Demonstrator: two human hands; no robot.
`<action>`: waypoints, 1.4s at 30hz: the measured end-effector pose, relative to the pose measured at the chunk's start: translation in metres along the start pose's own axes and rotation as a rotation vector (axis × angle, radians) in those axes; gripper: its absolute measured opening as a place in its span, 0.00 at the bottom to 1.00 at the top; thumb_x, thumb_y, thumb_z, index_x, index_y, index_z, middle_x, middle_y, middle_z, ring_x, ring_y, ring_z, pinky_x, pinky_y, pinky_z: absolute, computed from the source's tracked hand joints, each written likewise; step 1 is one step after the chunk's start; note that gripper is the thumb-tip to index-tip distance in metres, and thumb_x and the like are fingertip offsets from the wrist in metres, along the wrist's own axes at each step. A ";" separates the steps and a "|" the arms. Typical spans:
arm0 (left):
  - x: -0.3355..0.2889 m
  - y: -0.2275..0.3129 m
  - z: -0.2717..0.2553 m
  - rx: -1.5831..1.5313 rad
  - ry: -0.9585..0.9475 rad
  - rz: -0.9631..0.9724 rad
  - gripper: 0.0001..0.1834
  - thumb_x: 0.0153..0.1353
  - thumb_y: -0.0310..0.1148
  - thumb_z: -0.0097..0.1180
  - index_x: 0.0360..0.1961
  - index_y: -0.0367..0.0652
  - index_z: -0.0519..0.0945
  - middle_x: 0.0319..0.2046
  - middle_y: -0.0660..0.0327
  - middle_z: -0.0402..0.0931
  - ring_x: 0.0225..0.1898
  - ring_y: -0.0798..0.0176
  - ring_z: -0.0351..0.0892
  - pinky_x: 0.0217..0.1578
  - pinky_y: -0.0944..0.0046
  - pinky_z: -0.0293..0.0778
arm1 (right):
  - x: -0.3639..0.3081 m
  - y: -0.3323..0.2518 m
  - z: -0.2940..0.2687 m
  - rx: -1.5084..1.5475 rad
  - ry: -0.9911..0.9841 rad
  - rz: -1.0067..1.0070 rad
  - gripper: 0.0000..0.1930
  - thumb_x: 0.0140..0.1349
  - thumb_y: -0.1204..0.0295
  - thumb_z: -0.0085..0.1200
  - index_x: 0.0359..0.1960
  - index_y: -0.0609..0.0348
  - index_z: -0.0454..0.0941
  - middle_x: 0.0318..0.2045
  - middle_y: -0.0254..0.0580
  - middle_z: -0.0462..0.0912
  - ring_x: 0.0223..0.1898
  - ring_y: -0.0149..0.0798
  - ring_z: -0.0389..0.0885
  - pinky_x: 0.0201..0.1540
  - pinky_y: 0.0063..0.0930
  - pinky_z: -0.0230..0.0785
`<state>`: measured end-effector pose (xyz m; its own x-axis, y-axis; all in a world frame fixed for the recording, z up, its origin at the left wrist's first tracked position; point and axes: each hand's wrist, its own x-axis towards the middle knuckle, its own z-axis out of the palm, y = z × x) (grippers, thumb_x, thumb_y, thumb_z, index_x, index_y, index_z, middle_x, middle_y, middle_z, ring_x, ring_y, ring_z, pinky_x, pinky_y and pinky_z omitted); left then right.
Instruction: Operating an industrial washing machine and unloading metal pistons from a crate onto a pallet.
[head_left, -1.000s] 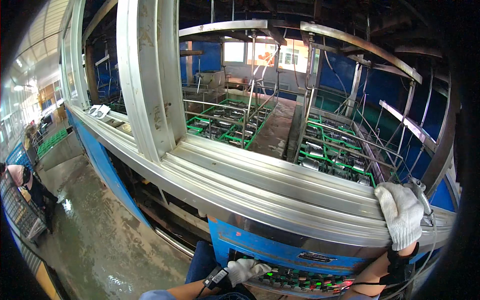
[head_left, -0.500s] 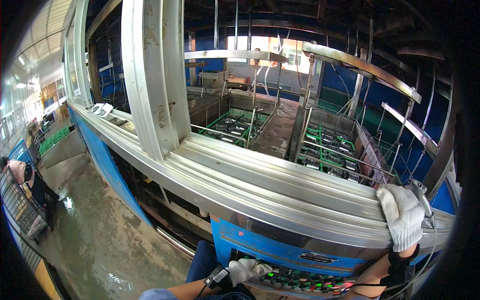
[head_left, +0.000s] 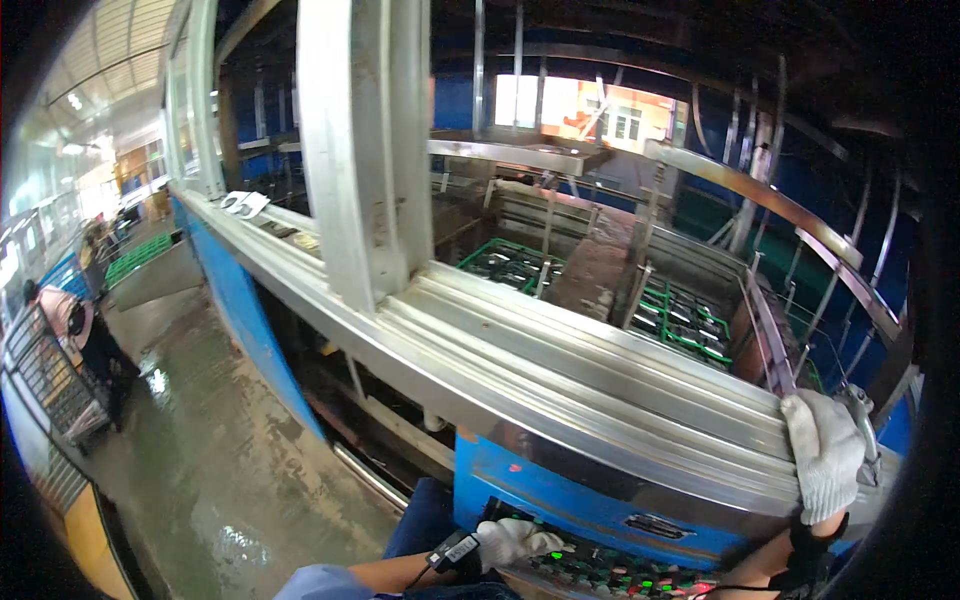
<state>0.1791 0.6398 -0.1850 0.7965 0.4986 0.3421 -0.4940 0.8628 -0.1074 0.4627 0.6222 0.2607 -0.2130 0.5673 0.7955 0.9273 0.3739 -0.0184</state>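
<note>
My left hand [head_left: 515, 542], in a white knit glove, reaches over a low panel of small buttons [head_left: 600, 568], some lit green or red. Its fingers stretch toward a green-lit button, holding nothing. Higher up on the right, my right hand [head_left: 828, 455], gloved too, grips the wide metal ledge [head_left: 590, 370], with its fingers hooked over the inner side. Close beside it is a metal fitting [head_left: 862, 425]. Beyond the ledge, green racks [head_left: 505, 265] of dark parts sit inside tanks, below metal lifting bars [head_left: 755, 190].
A thick metal post [head_left: 365, 160] rises from the ledge. White items [head_left: 245, 204] lie farther left on it. Blue panels [head_left: 235, 310] face a wet floor [head_left: 240, 450]. Another person [head_left: 75, 320] bends beside a wire cart [head_left: 50, 370] at far left.
The lifting bars and green racks have sunk lower into the tanks. The view has shifted, so the scene lies farther right. Both hands stay in the same places.
</note>
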 end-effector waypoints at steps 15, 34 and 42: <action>0.010 0.026 -0.031 -0.563 0.563 -0.256 0.23 0.75 0.39 0.36 0.63 0.36 0.67 0.43 0.56 0.76 0.36 0.66 0.73 0.35 0.73 0.72 | -0.004 -0.003 -0.014 0.033 -0.097 0.133 0.15 0.66 0.63 0.55 0.38 0.65 0.83 0.33 0.53 0.83 0.37 0.48 0.79 0.46 0.36 0.70; 0.017 0.001 0.060 1.416 0.403 -0.303 0.22 0.74 0.47 0.40 0.62 0.49 0.73 0.27 0.67 0.70 0.31 0.68 0.69 0.37 0.69 0.69 | -0.005 0.000 -0.011 -0.001 -0.076 0.176 0.15 0.66 0.62 0.54 0.39 0.65 0.83 0.33 0.54 0.83 0.38 0.48 0.80 0.46 0.37 0.70; 0.022 -0.028 0.129 1.426 0.906 -0.073 0.19 0.71 0.49 0.49 0.51 0.50 0.82 0.26 0.68 0.74 0.23 0.69 0.71 0.25 0.67 0.68 | -0.004 -0.002 -0.016 0.067 -0.130 0.182 0.16 0.66 0.62 0.55 0.39 0.65 0.83 0.34 0.53 0.84 0.37 0.47 0.81 0.47 0.36 0.71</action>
<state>0.1649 0.6159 -0.0542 0.5102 0.7843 -0.3529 0.0545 0.3800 0.9234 0.4663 0.6077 0.2670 -0.0859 0.7180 0.6908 0.9324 0.3023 -0.1982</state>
